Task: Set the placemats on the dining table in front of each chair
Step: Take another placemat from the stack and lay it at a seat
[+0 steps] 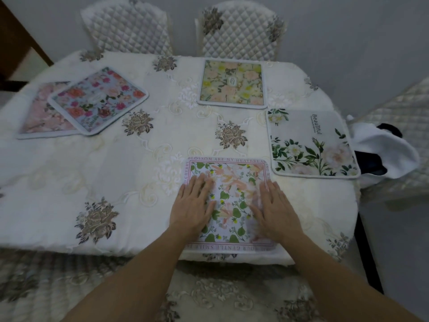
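A floral placemat with a pink lettered border [229, 180] lies at the near edge of the dining table [120, 163]. My left hand [193, 205] and my right hand [275, 210] rest flat on it, fingers spread, gripping nothing. A yellow-green floral placemat [232, 83] lies at the far side below a quilted chair [239, 31]. A white placemat with green leaves [311, 145] sits at the right edge. At the far left a blue rose placemat [99, 101] lies partly over a pink one [39, 117].
A second quilted chair [127, 26] stands at the far left side. Another chair [399, 140] at the right holds a white and dark cloth [380, 149]. The table wears a white embroidered cloth, and patterned fabric [209, 296] hangs below its near edge.
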Motion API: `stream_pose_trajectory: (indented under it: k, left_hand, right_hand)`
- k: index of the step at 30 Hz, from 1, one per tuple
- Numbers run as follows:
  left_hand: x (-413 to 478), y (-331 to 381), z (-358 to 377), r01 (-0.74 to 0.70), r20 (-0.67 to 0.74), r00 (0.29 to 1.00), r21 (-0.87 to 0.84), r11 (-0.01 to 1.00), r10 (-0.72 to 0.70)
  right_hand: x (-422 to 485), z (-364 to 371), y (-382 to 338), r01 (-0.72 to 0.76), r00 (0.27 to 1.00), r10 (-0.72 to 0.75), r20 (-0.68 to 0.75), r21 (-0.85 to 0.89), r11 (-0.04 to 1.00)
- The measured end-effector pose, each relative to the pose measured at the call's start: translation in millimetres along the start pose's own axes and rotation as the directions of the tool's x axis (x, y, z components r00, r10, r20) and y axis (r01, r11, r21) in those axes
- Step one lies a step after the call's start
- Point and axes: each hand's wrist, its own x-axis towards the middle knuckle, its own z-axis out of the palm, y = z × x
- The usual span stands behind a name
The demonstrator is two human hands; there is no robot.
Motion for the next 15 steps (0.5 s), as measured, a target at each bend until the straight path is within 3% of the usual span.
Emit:
stream_pose_trajectory:
  k: [11, 15]
  left_hand:
    - [-35.4, 21.9, -52.4, -0.018, -0.049, 0.999, 0.025, 1.0, 0.019]
    - [-50.7, 29.9, -78.0, -0.013, -0.126, 0.992, 0.039, 0.999, 0.018]
  right_hand:
    - [-34.6, -71.9, -23.1, 0.049, 0.994, -0.054, -0.092, -0.052, 0.997]
    - [-47.3, -83.2, -34.6, 0.072, 0.991, -0.078, -0.108, -0.052, 0.996]
